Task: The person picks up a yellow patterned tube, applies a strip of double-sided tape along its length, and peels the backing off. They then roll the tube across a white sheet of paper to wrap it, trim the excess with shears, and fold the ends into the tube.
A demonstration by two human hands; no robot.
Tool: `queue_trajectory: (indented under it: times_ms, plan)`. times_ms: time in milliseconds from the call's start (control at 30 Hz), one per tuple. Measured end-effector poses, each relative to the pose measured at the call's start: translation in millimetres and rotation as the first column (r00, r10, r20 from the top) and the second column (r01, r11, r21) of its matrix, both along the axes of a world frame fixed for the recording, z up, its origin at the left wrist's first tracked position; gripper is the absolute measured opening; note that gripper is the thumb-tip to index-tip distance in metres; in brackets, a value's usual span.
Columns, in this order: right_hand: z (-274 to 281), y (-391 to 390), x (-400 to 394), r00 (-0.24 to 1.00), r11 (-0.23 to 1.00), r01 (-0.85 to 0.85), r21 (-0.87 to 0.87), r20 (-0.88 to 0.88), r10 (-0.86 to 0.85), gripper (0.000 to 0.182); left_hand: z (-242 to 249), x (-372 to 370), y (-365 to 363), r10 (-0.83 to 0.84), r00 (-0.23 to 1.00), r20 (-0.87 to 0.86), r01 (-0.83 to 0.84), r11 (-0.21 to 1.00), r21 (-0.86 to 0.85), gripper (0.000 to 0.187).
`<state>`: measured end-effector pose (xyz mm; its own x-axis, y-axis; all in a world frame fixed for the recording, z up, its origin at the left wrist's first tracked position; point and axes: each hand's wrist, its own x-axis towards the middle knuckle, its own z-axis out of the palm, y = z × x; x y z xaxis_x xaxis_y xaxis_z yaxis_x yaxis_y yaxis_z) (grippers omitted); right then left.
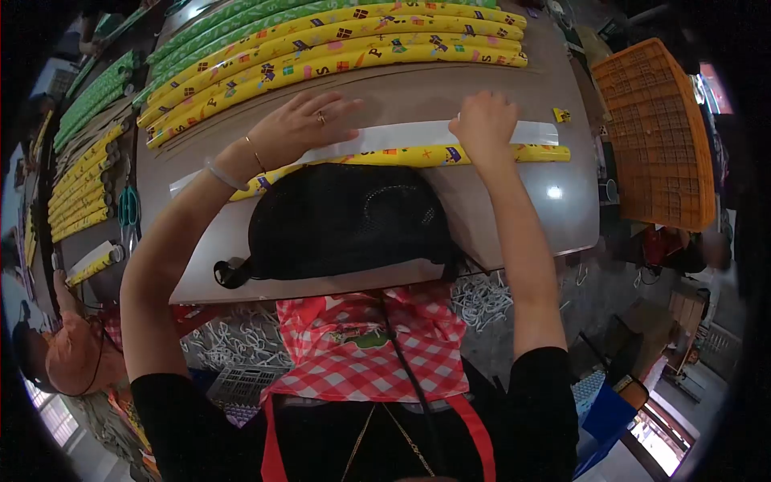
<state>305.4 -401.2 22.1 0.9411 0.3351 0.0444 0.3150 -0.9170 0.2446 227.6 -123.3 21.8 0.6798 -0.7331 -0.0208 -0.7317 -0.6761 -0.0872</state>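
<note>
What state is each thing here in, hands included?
Left hand: open, fingers spread.
Right hand: curled; grip unclear.
Yellow roll near the hands: apparently partly unrolled, pale sheet showing.
Yellow rolls farther back: rolled up, side by side.
Green rolls: rolled up.
Scissors: lying down, blades too small to judge.
Black mesh item: open or closed, cannot tell.

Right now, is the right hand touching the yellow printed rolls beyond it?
Apart: the head view shows tabletop between the right hand and the nearest of those rolls.
</note>
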Motion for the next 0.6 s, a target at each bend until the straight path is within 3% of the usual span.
queue_trajectory:
  times_ms: [300, 333, 400, 433, 600]
  plan:
    - [3, -2, -1, 0.999, 1.0, -0.003, -0.001, -0.047, 0.003, 0.017, 14, -29, 31, 0.034, 0.999, -0.019, -0.031, 0.989, 0.145, 0.063]
    - [-2, -3, 0, 0.999, 1.0, -0.008, 0.011, -0.04, 0.009, 0.017, 15, -32, 34, 0.039, 0.999, -0.013, -0.037, 0.987, 0.156, 0.063]
    - [-11, -2, 1, 0.989, 0.997, -0.025, 0.068, 0.15, 0.015, 0.02, 17, -40, 40, 0.088, 0.995, -0.049, -0.08, 0.986, 0.146, 0.064]
    - [-12, -1, 0, 0.987, 0.996, -0.029, 0.079, 0.158, 0.016, 0.02, 15, -42, 43, 0.082, 0.996, -0.044, -0.078, 0.994, 0.08, 0.063]
    - [-13, 14, -14, 0.994, 0.995, -0.05, 0.088, 0.101, 0.041, 0.017, 17, -54, 56, 0.183, 0.98, -0.073, -0.172, 0.975, 0.144, 0.059]
